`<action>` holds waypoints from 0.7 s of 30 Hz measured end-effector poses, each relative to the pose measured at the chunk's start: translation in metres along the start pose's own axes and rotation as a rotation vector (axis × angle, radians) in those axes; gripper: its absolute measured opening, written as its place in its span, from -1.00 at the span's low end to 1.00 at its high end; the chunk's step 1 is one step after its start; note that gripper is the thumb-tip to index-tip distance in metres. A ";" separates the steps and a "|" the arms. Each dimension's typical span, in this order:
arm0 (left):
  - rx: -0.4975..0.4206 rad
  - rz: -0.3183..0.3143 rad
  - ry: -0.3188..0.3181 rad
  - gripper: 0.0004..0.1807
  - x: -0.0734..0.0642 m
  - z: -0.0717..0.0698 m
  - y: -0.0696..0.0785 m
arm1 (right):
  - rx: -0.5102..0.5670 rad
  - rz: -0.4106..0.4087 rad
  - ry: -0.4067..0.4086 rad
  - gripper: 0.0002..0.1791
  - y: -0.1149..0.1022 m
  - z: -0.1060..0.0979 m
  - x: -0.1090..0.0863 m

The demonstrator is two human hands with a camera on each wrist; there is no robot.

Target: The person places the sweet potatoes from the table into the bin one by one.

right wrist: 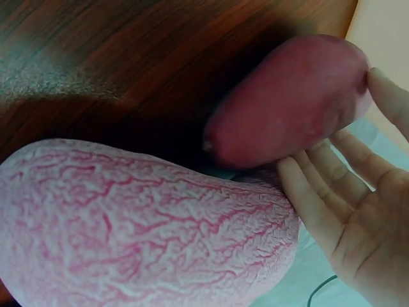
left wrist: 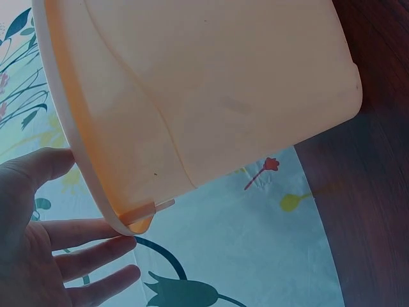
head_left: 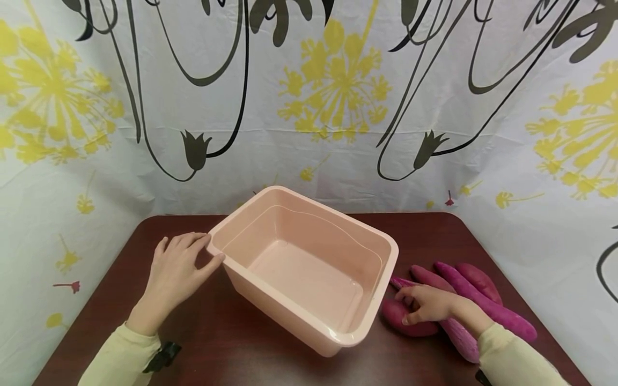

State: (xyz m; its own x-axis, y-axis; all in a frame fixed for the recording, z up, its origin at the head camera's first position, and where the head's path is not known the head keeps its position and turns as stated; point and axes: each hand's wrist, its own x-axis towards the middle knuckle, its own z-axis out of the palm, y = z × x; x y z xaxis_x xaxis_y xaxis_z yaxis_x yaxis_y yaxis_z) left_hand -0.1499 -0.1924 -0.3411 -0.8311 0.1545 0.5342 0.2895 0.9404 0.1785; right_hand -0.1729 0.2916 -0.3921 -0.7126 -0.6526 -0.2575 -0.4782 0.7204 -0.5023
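A light-pink plastic tub stands on the dark table with nothing inside it. My left hand touches the tub's left corner. In the left wrist view its thumb lies against the rim and its fairly straight fingers meet the corner. To the right of the tub, my right hand holds a red sweet potato between thumb and fingertips. Whether the sweet potato is off the table I cannot tell. A long pink vegetable with whitish veins lies close beside that hand, partly under it in the head view.
Another long magenta vegetable and two more red sweet potatoes lie on the table's right side, one of them at the back. A patterned white cloth hangs behind the brown table.
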 end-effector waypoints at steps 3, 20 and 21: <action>-0.002 -0.001 -0.001 -0.45 0.000 0.000 0.000 | 0.040 0.023 -0.016 -0.53 0.000 0.001 0.001; 0.004 0.004 -0.007 -0.44 0.000 0.001 0.000 | 0.036 0.044 -0.071 -0.49 0.001 0.014 0.007; 0.002 0.003 -0.009 -0.44 0.000 0.001 0.001 | 0.040 0.044 -0.071 -0.49 0.001 0.014 0.007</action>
State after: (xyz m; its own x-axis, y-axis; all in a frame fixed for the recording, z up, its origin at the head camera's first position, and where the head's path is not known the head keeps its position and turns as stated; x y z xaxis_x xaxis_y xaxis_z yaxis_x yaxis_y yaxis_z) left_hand -0.1500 -0.1916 -0.3415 -0.8345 0.1603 0.5272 0.2911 0.9406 0.1747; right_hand -0.1713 0.2844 -0.4064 -0.6936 -0.6368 -0.3368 -0.4257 0.7395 -0.5214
